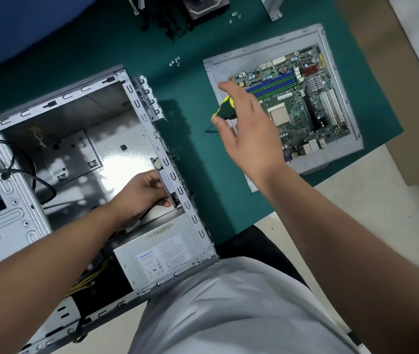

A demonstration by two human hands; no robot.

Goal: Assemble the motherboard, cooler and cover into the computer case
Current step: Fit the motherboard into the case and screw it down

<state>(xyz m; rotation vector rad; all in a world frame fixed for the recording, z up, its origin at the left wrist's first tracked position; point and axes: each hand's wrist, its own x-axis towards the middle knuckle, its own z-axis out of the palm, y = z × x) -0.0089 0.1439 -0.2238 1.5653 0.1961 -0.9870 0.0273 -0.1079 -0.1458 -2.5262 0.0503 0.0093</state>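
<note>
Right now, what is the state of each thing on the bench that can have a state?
computer case: open, cover off, no motherboard inside.
motherboard: outside the case, lying on the cover panel.
cover panel: off the case, flat on the green mat.
screwdriver: held by the right hand, above the mat.
left hand: fingers grip a flat plate at the case's rear wall.
loose screws: lying on the mat.

Green motherboard [292, 103], teal mat [190, 139], seemingly yellow-black screwdriver [226, 108].
</note>
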